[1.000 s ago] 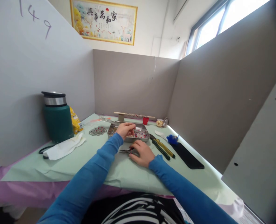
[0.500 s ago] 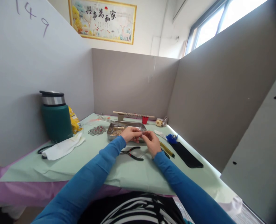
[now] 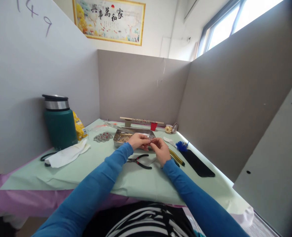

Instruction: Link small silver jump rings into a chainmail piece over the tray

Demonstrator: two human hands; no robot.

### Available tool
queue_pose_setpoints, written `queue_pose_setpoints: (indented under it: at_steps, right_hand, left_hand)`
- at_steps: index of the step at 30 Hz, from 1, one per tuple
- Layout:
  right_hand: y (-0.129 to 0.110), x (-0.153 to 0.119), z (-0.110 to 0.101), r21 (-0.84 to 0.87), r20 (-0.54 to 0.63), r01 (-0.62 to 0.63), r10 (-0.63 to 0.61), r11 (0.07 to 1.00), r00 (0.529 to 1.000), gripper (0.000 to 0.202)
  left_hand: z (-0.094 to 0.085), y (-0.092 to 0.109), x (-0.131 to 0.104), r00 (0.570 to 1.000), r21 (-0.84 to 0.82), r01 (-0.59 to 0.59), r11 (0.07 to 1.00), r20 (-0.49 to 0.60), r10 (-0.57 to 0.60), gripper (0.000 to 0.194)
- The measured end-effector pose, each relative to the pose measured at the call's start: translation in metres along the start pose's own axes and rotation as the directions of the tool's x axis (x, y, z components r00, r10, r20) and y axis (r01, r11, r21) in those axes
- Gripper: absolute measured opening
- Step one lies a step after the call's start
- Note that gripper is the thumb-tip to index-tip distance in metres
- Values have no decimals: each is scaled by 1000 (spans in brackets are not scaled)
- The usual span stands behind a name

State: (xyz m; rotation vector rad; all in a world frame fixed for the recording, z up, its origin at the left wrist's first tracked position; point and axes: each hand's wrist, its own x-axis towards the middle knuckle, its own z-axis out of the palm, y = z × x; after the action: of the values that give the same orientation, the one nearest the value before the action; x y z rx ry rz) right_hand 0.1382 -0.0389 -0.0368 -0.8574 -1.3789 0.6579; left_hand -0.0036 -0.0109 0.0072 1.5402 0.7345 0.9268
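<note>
My left hand (image 3: 139,142) and my right hand (image 3: 160,150) meet in front of the metal tray (image 3: 115,144), fingertips pinched together. Between them is something tiny, too small to make out. Gold-coloured small pieces (image 3: 123,138) lie in the tray's left part, and thin wires (image 3: 118,127) lean across its far rim. Below my left hand, black-handled pliers (image 3: 139,161) with red marks rest on the green cloth. A yellow-and-black handled tool (image 3: 177,157) lies beside my right hand, partly hidden by it.
A green flask (image 3: 60,128) and white cloth (image 3: 68,154) stand at left, near a pile of metal rings (image 3: 103,137). Behind the tray, a beaded stick (image 3: 141,120) spans two small cups. At right are a blue pompom (image 3: 182,145) and a black flat object (image 3: 197,163).
Both hands stay almost in place, with the fingertips still together. The view has shifted very slightly; nothing on the table has visibly moved.
</note>
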Motion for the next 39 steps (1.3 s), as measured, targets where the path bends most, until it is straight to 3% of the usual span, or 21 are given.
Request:
queue_pose_setpoints:
  at_steps: [8,16,21,27,31,39]
  right_hand:
    - [-2,-1,0,-31,4,44,-43,999,999,13]
    - [-5,0,0,114,13,-122,122,986,992,20]
    - [-3,2,-1,157,-7,-168,171,973,985,23]
    - [0,4,-5,125,-54,-180,188,976,981,22]
    - [-2,3,-4,163,-15,-180,184,970,983,20]
    - [-5,1,-4,172,12,-156,156,973,988,17]
  left_hand:
    - [6,0,0,995,-93,24,995,-91,-32,28]
    - [0,-6,5,998,-147,59,987,28,-56,31]
    - [-2,-8,6,997,-127,82,989,6,-82,26]
    - [-2,-6,4,994,-100,96,990,56,-91,28]
    - [0,-4,1,994,-81,72,994,91,-65,31]
    - [-1,-6,4,999,-25,51,998,17,-50,30]
